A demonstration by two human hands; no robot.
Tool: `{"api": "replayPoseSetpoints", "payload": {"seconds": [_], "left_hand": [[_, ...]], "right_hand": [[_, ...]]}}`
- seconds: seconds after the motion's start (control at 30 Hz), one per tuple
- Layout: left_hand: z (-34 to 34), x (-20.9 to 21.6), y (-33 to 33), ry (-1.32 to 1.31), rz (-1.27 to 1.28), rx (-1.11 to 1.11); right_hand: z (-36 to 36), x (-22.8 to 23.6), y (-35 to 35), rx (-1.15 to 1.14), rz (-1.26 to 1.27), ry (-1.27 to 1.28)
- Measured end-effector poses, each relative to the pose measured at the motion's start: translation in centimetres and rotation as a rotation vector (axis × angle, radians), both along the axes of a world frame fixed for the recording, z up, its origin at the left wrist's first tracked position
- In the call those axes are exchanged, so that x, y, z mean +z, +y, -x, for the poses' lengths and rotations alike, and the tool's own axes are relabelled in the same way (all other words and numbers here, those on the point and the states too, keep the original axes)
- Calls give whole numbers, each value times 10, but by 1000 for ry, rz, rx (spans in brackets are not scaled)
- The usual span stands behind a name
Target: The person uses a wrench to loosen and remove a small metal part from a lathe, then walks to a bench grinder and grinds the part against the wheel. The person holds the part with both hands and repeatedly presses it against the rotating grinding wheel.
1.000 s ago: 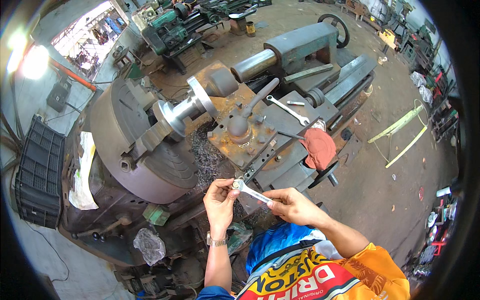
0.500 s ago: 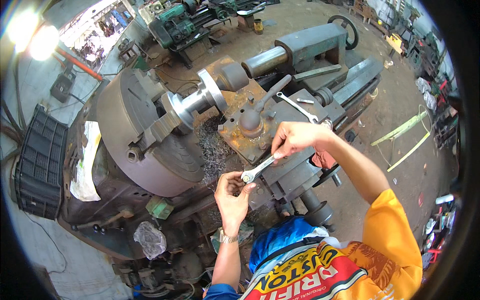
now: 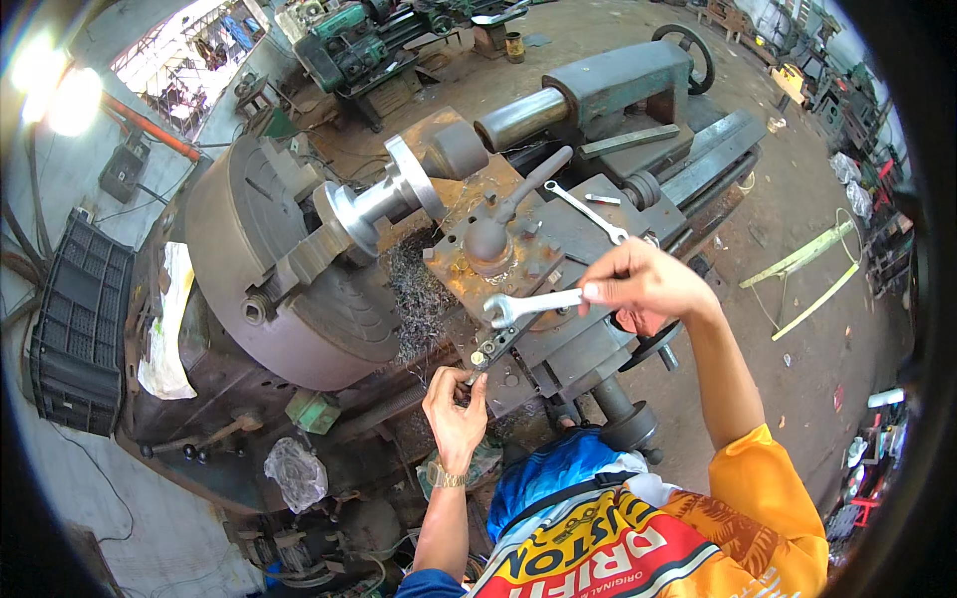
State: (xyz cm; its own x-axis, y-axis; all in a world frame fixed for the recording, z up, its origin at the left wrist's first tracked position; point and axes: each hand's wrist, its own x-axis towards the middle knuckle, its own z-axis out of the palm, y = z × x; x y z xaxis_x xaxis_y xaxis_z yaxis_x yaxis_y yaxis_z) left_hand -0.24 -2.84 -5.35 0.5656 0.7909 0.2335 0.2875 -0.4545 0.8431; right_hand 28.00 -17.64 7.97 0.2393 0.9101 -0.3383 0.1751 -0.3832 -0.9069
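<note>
A silver open-ended wrench (image 3: 533, 305) is pinched in my right hand (image 3: 646, 281), its jaw pointing left and held off the bolts. Below the jaw lies a dark bar-shaped tool holder (image 3: 508, 342) with small bolts along its top. My left hand (image 3: 457, 411), wearing a wristwatch, has thumb and fingers closed at the near end of this holder, beside a bolt head (image 3: 478, 357). What exactly the fingertips grip is partly hidden. Just beyond stands the rusty square tool post (image 3: 464, 274) with its round knob and lever (image 3: 538, 184).
Left of the tool post, a large lathe chuck (image 3: 289, 279) holds a shiny flanged metal part (image 3: 384, 199). Metal shavings (image 3: 419, 284) lie beneath it. A second wrench (image 3: 588, 212) rests on the carriage, and the tailstock (image 3: 618, 90) stands behind. A plastic bag (image 3: 296, 476) sits at lower left.
My right hand has lifted the wrench off the bolt and swung it up and to the right. My left hand has dropped slightly, staying at the holder's near end.
</note>
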Motion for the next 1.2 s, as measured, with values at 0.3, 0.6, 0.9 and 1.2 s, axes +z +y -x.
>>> {"api": "replayPoseSetpoints", "payload": {"seconds": [0.3, 0.6, 0.9, 1.2], "left_hand": [[1, 9, 13, 40, 53, -139], [-7, 20, 11, 74, 24, -110], [1, 32, 11, -66, 24, -225], [4, 36, 18, -257, 287, -343]], "right_hand": [[105, -80, -35, -253, -89, 348], [177, -96, -32, -397, -206, 247], [186, -70, -37, -372, -93, 133], [188, -71, -19, -397, -176, 112]]}}
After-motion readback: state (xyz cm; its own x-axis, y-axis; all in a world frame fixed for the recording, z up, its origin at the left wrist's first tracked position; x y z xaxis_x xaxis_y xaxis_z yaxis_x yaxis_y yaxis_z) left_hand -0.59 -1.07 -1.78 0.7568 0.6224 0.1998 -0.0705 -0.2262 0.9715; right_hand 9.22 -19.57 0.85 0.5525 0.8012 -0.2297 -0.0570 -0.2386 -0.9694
